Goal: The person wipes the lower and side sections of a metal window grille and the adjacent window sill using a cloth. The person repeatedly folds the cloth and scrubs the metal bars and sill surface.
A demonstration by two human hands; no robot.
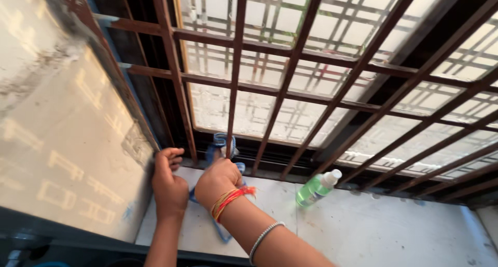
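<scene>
My right hand (pixel 220 178) is closed on a blue cloth (pixel 222 142) at the foot of a brown metal window grille (pixel 290 70), near the lower bars. Red and yellow threads and a beaded bracelet circle that wrist. Beside it, my left hand (pixel 168 181) sits against the bottom left corner of the grille with its fingers curled; whether it holds part of the cloth is hidden. A strip of the blue cloth trails down across the white sill (pixel 363 230) under my right forearm.
A green plastic bottle with a white cap (pixel 316 188) lies tilted on the sill to the right of my hands. Frosted patterned glass stands behind the grille. A pale wall panel (pixel 62 142) rises at the left.
</scene>
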